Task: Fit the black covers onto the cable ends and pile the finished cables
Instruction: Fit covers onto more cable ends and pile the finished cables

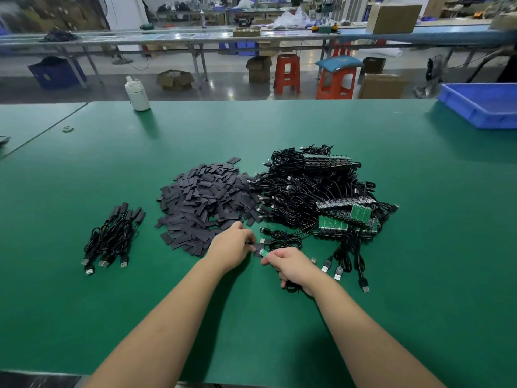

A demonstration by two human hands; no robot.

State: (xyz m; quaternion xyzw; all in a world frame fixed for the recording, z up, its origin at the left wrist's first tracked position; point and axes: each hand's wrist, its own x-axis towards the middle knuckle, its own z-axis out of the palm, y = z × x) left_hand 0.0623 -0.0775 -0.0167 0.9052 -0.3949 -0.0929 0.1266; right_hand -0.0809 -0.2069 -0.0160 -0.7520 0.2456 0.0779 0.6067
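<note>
I had both forearms stretched over the desk [279, 331]. My left hand [232, 246] pinched a black cover [256, 249] just before the cover heap [207, 203]; my right hand [291, 266] gripped a cable's green end [264, 253], touching that cover. Finished cables [112, 239] lay left of the heap.

- Factory assembly floor, as I read it; I'm at a long green-topped workbench [112, 275].
- Bulk parts on it: heap of black covers [207, 203], tangled mass of cables [310, 191] with small green circuit boards.
- Blue plastic bin [481, 105] at the bench's right edge.
- Behind: more long benches [173, 40], orange plastic stools [286, 74], cardboard boxes [393, 18] on benches and floor.
</note>
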